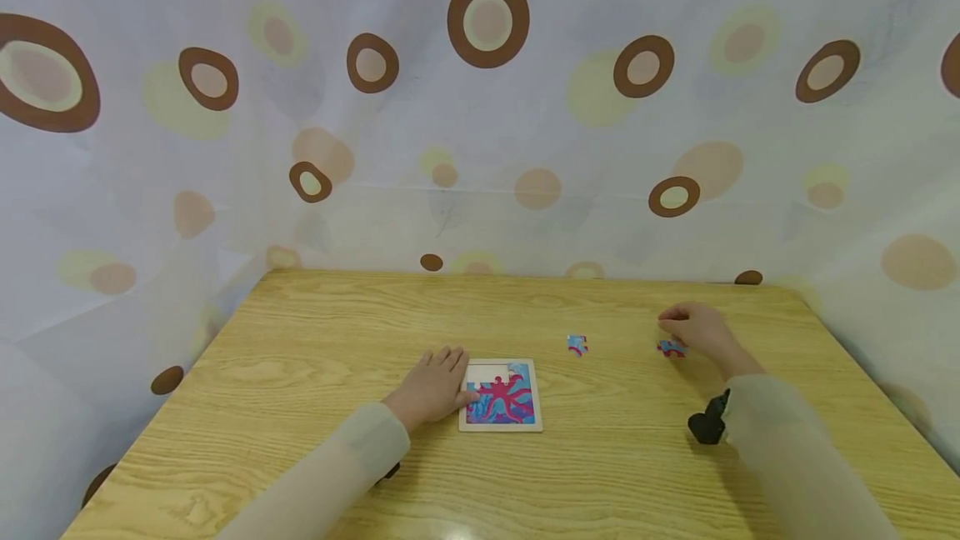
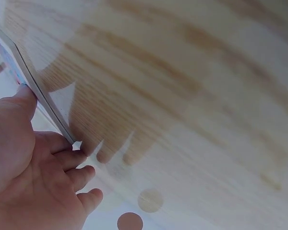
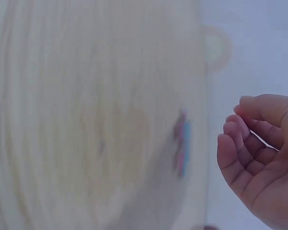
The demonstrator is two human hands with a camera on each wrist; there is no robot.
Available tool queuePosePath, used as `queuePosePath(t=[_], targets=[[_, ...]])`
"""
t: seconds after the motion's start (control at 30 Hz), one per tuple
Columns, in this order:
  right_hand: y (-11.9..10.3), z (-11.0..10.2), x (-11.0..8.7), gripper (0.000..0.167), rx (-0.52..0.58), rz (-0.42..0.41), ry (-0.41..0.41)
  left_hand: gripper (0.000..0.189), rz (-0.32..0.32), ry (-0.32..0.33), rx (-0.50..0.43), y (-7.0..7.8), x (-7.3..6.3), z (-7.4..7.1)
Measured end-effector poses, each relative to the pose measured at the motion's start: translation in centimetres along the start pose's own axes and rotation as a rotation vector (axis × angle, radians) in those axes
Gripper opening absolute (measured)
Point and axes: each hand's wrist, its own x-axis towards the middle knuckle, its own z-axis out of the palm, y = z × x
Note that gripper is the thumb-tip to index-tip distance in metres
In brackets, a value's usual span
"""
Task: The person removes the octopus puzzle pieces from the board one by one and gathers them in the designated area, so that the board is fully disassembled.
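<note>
A square jigsaw board (image 1: 501, 429) with a pale rim lies on the table. Pieces showing a pink octopus on blue fill much of it, while bare backing shows at its upper left. My left hand (image 1: 431, 390) rests at the board's left side, thumb over the rim and fingers extended; the left wrist view shows the thumb against the board's edge (image 2: 45, 103). Over to the right, a loose jigsaw piece (image 1: 672, 349) lies just below my right hand (image 1: 701, 330). This hand hovers with loosely bent fingers; the right wrist view shows nothing held and the piece (image 3: 184, 148) apart from them.
Another loose jigsaw piece (image 1: 577, 345) lies between the board and the right hand. The wooden table (image 1: 600, 473) ends at a white curtain (image 1: 480, 140) with brown and beige spots, which also hangs along both sides.
</note>
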Motion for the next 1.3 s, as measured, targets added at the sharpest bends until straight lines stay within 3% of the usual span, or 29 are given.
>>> queuePosePath(t=[0.13,0.27,0.4,0.57,0.8,1.0,1.3], targets=[[-3.1,1.5,0.3,0.037,0.016,-0.067,-0.034,0.070,0.002,0.002,-0.011,0.0,0.0,-0.1],[-5.7,3.9,0.6,0.033,0.029,-0.186,-0.088,0.070,0.001,-0.003,-0.014,0.1,0.0,-0.2],[-7.5,6.8,0.7,0.025,0.033,-0.315,-0.163,0.069,0.006,0.003,-0.020,0.2,-0.1,-0.3],[-9.0,10.0,0.4,0.020,0.007,-0.418,-0.270,0.069,0.011,0.013,-0.021,0.3,-0.2,-0.4],[-10.2,12.7,-0.1,0.020,-0.032,-0.452,-0.396,0.070,0.005,0.007,-0.005,0.3,-0.1,-0.5],[-10.7,13.7,0.0,0.022,-0.155,-0.503,-0.383,0.070,0.000,0.003,0.002,0.3,-0.1,-0.3],[-11.3,14.2,0.1,0.018,-0.251,-0.493,-0.361,0.070,-0.006,-0.006,0.004,0.2,-0.1,-0.3]])
